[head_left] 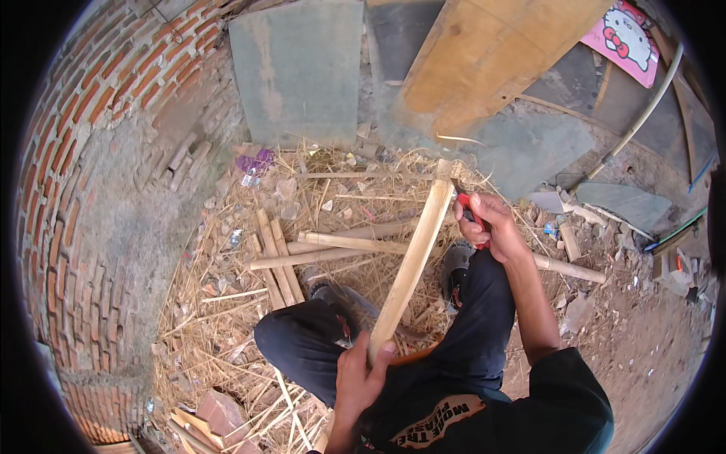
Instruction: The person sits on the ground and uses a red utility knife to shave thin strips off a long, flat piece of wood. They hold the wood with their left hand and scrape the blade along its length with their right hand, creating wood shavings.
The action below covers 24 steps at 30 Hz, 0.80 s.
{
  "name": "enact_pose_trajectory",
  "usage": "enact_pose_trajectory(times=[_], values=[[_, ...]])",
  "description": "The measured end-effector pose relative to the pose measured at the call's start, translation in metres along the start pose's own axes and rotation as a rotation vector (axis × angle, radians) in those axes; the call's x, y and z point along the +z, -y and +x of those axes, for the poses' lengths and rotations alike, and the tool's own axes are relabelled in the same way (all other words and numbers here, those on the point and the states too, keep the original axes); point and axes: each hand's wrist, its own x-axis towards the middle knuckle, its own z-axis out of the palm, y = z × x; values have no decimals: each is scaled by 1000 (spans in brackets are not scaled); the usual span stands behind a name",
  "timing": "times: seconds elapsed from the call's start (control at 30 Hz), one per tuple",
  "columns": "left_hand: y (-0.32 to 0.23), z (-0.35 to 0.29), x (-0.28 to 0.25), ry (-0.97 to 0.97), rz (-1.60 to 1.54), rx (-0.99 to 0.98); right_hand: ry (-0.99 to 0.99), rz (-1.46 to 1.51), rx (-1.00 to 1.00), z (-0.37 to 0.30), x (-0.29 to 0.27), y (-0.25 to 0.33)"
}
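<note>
A long split bamboo strip (pixel 412 265) slants up and away from my lap. My left hand (pixel 359 376) is closed round its near end. Beside the far end, my right hand (pixel 490 227) grips a red-handled tool (pixel 463 201). The dark tip of this tool lies at the strip's right edge, just below its far end. My fingers hide much of the tool, so its exact kind is unclear. A thin curled shaving (pixel 461 139) shows just beyond the strip's far end.
Bamboo pieces (pixel 333 253) and several flat slats (pixel 278 257) lie among shavings and rubble around my feet. A brick wall (pixel 83 227) rises on the left. Grey (pixel 295 76) and orange-brown boards (pixel 491 60) stand at the back. A brick (pixel 221 415) lies front left.
</note>
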Motion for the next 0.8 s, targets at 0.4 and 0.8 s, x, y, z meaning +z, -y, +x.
enact_pose_trajectory(times=[0.4, 0.8], values=[[-1, 11, 5, -199, 160, 90, -208, -229, -228, -25, 9, 7], [1, 16, 12, -233, 280, 103, -496, -730, -358, 6, 30, 24]])
